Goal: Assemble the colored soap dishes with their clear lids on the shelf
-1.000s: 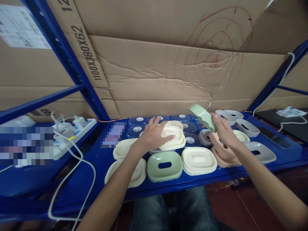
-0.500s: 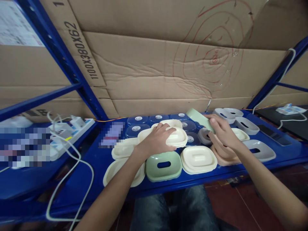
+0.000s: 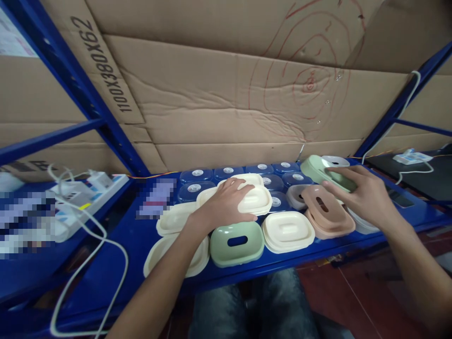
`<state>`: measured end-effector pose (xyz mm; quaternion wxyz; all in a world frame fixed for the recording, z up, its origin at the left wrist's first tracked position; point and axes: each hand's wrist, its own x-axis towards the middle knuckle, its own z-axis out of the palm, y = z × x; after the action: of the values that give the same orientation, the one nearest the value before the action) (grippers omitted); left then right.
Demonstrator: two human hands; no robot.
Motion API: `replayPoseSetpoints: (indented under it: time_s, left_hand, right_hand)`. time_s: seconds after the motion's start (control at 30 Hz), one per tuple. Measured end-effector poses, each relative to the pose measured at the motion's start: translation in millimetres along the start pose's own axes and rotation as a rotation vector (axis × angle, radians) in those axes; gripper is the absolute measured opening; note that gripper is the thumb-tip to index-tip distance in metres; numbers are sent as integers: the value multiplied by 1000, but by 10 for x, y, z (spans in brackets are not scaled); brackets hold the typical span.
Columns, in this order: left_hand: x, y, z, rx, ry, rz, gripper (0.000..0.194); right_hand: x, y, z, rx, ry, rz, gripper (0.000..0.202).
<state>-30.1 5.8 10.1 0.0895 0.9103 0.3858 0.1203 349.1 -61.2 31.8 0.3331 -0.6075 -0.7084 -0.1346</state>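
Observation:
My left hand (image 3: 231, 200) lies with fingers spread over a cream oblong dish (image 3: 259, 202), its thumb by the near edge. In my right hand (image 3: 365, 190) is a pale green slotted lid (image 3: 314, 167), tilted over the grey slotted lids at the right. A peach slotted lid (image 3: 330, 212) lies on another peach piece, left of that hand. In front of my left hand sits a second green slotted lid (image 3: 236, 254), slot up. Beside it is a stack of cream pieces (image 3: 289, 230). More cream dishes (image 3: 173, 221) lie under and beside my left forearm.
Clear containers with round stickers (image 3: 197, 176) line the back of the blue table (image 3: 116, 254). Power strips with white cables (image 3: 76, 200) are at the left. A dark phone-like slab (image 3: 400, 197) lies at the right. Blue metal posts (image 3: 102, 122) and a cardboard wall (image 3: 197, 94) stand behind.
My right hand has carried the green lid rightward, from behind the peach lid to over the grey lids. The peach lid now shows fully. My left hand stays on the cream dish.

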Motion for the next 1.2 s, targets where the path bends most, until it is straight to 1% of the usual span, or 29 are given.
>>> replayPoseSetpoints:
  time_s: [0.13, 0.27, 0.33, 0.4, 0.53, 0.6, 0.67, 0.73, 0.83, 1.0, 1.13, 1.2]
  left_hand:
    - [11, -2, 17, 22, -5, -8, 78]
    - [25, -9, 21, 0, -12, -17, 78]
    - [33, -15, 17, -13, -16, -17, 78]
    - [40, -22, 15, -14, -17, -14, 77]
    - [50, -42, 25, -4, -23, -12, 78]
    - [50, -47, 29, -2, -26, -14, 77]
    - [46, -45, 28, 4, -31, -14, 76]
    - [39, -38, 23, 3, -32, -18, 74]
    - [32, -31, 18, -22, -19, -27, 71]
    - [35, -36, 21, -11, -19, -24, 72]
    - [37, -52, 38, -2, -12, -5, 69]
    - [38, -67, 53, -11, -3, -3, 70]
  right_hand:
    - [-314, 174, -256, -180, 64, 151, 68]
    - [-487, 526, -404, -308, 51, 309, 85]
    - [-559, 728, -419, -367, 20, 360, 89]
    - [-646, 903, -395, -404, -14, 388, 88]
    - [-841, 1112, -256, -421, -117, 369, 81]
    - [-911, 1162, -165, -428, -155, 371, 82]
    - [-951, 1198, -78, -430, -166, 354, 83]
    - [-971, 1230, -5, -439, -167, 300, 83]
    - [-989, 1265, 65, -460, -136, 228, 82]
    - [-1016, 1248, 104, -459, -100, 202, 78]
    - [-1041, 1201, 78, -449, -107, 237, 77]
    - [-1068, 1198, 51, -434, -90, 252, 75]
